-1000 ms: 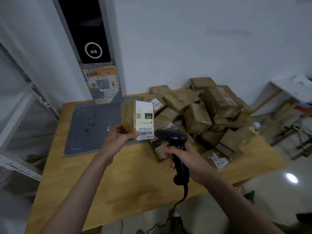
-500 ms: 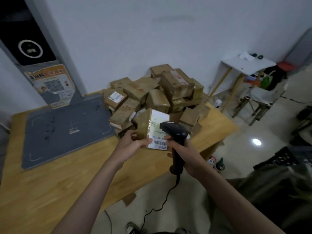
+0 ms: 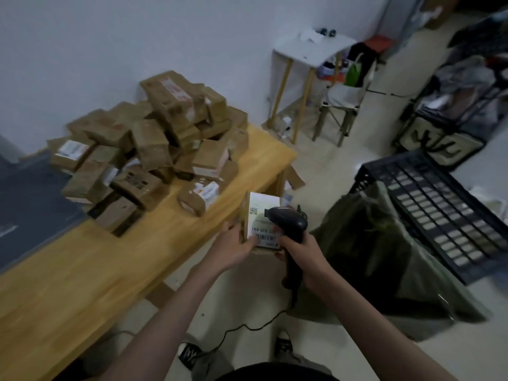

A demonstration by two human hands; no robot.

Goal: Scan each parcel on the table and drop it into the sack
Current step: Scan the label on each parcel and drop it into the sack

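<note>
1. Parcel first: a small brown cardboard box with a white printed label (image 3: 262,224) sits in the left hand (image 3: 233,247), held upright off the table's right end, label facing the camera.
2. Left fingers wrap the box's left edge and lower corner, with the thumb over the label's bottom left, near the barcode.
3. Right hand (image 3: 302,253) is closed around the grip of a black handheld barcode scanner (image 3: 288,224); its head lies across the label's right side, touching or just in front of it, I cannot tell which.
4. Scanner's black cable (image 3: 239,329) trails down from the handle toward 7 o'clock across the pale floor.
5. At 3 o'clock from the hands, near them, slumps a dark green sack (image 3: 384,257) on the floor, its mouth open toward the box.
6. Beyond the sack, at 2 o'clock, leans a black slatted plastic crate (image 3: 439,213).
7. At 10 o'clock from the hands, a heap of brown cardboard parcels (image 3: 154,149) covers the far end of the light wooden table (image 3: 82,270), with a dark grey mat (image 3: 24,204) at 9 o'clock.
8. Against the wall at 1 o'clock stands a small white-topped stand with wooden legs (image 3: 310,50).
</note>
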